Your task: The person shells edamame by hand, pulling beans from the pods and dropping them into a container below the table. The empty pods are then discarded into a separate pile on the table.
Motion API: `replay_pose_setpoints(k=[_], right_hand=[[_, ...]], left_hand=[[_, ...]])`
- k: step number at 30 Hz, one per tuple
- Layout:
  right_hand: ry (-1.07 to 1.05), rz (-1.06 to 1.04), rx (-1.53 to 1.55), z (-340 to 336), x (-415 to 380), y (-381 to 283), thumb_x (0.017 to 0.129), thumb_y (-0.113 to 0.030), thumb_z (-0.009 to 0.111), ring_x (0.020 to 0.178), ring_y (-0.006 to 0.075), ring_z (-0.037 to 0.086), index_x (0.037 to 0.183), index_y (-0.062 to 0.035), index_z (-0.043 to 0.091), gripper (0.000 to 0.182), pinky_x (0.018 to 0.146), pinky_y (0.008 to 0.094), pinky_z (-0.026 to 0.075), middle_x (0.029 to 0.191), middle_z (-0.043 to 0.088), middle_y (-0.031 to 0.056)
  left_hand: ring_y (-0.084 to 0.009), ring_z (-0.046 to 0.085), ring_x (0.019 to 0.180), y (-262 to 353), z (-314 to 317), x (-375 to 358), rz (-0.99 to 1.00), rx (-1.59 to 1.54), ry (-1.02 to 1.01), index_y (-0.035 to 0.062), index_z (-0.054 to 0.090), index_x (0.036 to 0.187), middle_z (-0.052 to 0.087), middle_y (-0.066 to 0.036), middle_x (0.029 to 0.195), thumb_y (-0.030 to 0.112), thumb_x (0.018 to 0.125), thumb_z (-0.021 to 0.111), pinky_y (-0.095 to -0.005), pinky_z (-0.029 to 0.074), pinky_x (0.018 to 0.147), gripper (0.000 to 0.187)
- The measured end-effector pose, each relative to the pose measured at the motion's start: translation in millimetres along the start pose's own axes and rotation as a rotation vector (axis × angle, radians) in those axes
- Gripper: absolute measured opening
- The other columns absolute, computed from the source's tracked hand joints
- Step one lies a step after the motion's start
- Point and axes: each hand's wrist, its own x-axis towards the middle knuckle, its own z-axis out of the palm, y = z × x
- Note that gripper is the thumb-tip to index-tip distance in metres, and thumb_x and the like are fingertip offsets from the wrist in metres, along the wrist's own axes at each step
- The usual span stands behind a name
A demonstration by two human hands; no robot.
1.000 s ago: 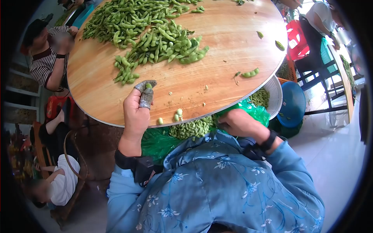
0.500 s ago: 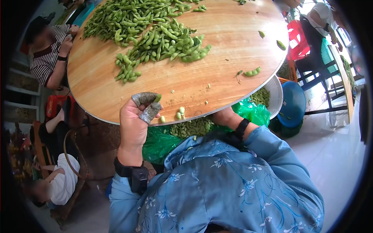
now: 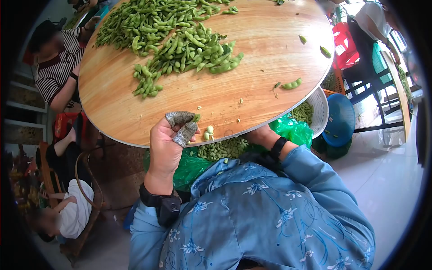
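My left hand (image 3: 168, 137), with grey tape wrapped on its thumb and forefinger, is above the near edge of the round wooden table (image 3: 243, 85). It pinches a small green pod (image 3: 196, 118) between the taped fingertips. Just to its right, pale shelled beans (image 3: 209, 132) lie at the table's edge. My right hand (image 3: 262, 134) is partly under the table's edge, beside a green plastic bag (image 3: 292, 130); its fingers are hidden. Below the edge lie many shelled beans (image 3: 222, 149). A large pile of green pods (image 3: 180, 47) covers the upper left of the table.
A white basket (image 3: 320, 112) of pods and a blue basket (image 3: 340, 119) stand at the right. One person in stripes (image 3: 56, 67) sits at the left, another in white (image 3: 77, 211) at lower left. A red chair (image 3: 344, 45) is at upper right.
My left hand has moved slightly right with the pod, closer to the shelled beans at the edge. The striped person's arm has shifted. My right hand stays nearly in place.
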Motion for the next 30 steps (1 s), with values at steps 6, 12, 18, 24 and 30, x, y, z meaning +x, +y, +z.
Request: replay_pose_setpoints(k=[6, 12, 18, 24, 30], right_hand=[[0.064, 0.008, 0.225, -60, -26, 1, 0.067, -0.016, 0.056, 0.093, 0.0295, 0.053, 0.092, -0.0090, 0.061, 0.026, 0.078, 0.0390, 0.043, 0.097, 0.058, 0.0131], [-0.154, -0.096, 0.471, -182, -50, -19, 0.063, -0.012, 0.062, 0.065, 0.0295, 0.057, 0.071, -0.0058, 0.062, 0.010, 0.055, 0.0393, 0.044, 0.070, 0.058, 0.0127], [0.229, 0.183, 0.833, -244, -30, -29, 0.075, -0.012, 0.067, 0.064, 0.0168, 0.056, 0.106, 0.0008, 0.055, 0.036, 0.059, 0.0299, 0.044, 0.070, 0.058, 0.0106], [0.034, 0.037, 1.630, -222, -2, -66, 0.082, -0.008, 0.059, 0.082, 0.0089, 0.055, 0.107, 0.0054, 0.052, 0.030, 0.073, 0.0237, 0.045, 0.087, 0.061, 0.0053], [0.075, 0.078, 1.474, -215, 4, -67, 0.081, -0.010, 0.061, 0.074, 0.0057, 0.055, 0.091, 0.0037, 0.060, 0.017, 0.064, 0.0232, 0.047, 0.078, 0.062, 0.0011]], left_hand=[[-0.0099, 0.054, 0.058, 0, -1, 1, -0.087, -0.058, 0.015, 0.0011, 0.056, 0.096, 0.061, -0.009, 0.074, 0.007, 0.081, 0.060, -0.0184, 0.043, 0.053, 0.017], [-0.0101, 0.055, 0.057, -7, 3, 1, -0.058, -0.133, 0.001, 0.0007, 0.057, 0.094, 0.061, -0.010, 0.073, 0.006, 0.080, 0.060, -0.0183, 0.043, 0.052, 0.015], [-0.0130, 0.059, 0.064, 1, 20, 1, 0.012, -0.082, 0.002, -0.0007, 0.056, 0.092, 0.062, -0.011, 0.077, -0.001, 0.078, 0.060, -0.0207, 0.047, 0.057, 0.015], [-0.0122, 0.057, 0.079, -3, 30, 2, 0.391, 0.481, 0.021, -0.0019, 0.055, 0.091, 0.059, -0.007, 0.085, -0.008, 0.073, 0.063, -0.0237, 0.048, 0.069, 0.020], [-0.0084, 0.054, 0.070, 10, 36, 2, 0.030, 0.121, -0.069, -0.0011, 0.053, 0.095, 0.059, -0.003, 0.081, -0.003, 0.078, 0.058, -0.0217, 0.044, 0.064, 0.017]])
